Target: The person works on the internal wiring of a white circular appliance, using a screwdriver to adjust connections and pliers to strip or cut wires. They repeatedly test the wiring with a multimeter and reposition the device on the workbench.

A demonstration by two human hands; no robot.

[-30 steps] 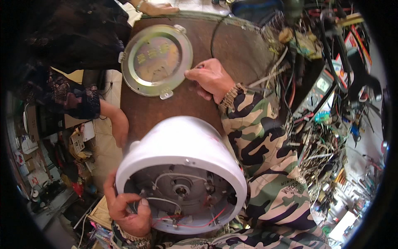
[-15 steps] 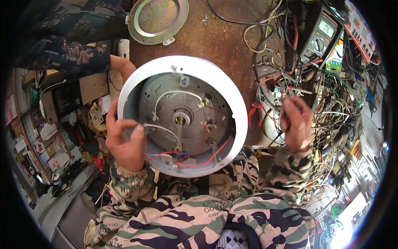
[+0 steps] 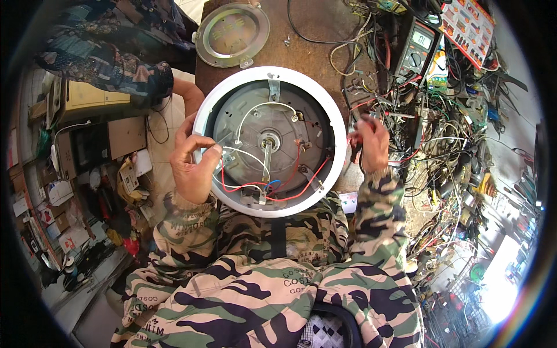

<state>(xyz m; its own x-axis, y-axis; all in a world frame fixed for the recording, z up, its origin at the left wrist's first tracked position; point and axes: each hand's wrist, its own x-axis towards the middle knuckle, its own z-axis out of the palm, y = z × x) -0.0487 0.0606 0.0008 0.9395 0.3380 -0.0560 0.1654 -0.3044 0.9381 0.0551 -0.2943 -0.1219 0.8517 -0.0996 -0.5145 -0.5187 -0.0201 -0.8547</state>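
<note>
A white round appliance body (image 3: 333,126) is open side up, showing a grey metal plate (image 3: 238,165) with a central shaft, white, red and blue wires and small terminals. My left hand (image 3: 194,168) grips its left rim, thumb and fingers curled over the edge. My right hand (image 3: 371,142) is just right of the body, near red-handled pliers (image 3: 353,145), fingers curled; what they hold, if anything, I cannot make out. A round metal cover (image 3: 229,35) with tabs lies on the brown bench (image 3: 301,58) beyond the body.
A multimeter (image 3: 413,52), a printed board (image 3: 470,26) and a dense tangle of wires and tools (image 3: 441,168) crowd the right. At upper left, another person's dark patterned sleeve (image 3: 116,75) and hand (image 3: 185,93) reach behind the body. Boxes and papers (image 3: 69,209) fill the left.
My right hand has moved from beside the metal cover down to the pliers at the body's right. The body's open side has come round to face up toward me.
</note>
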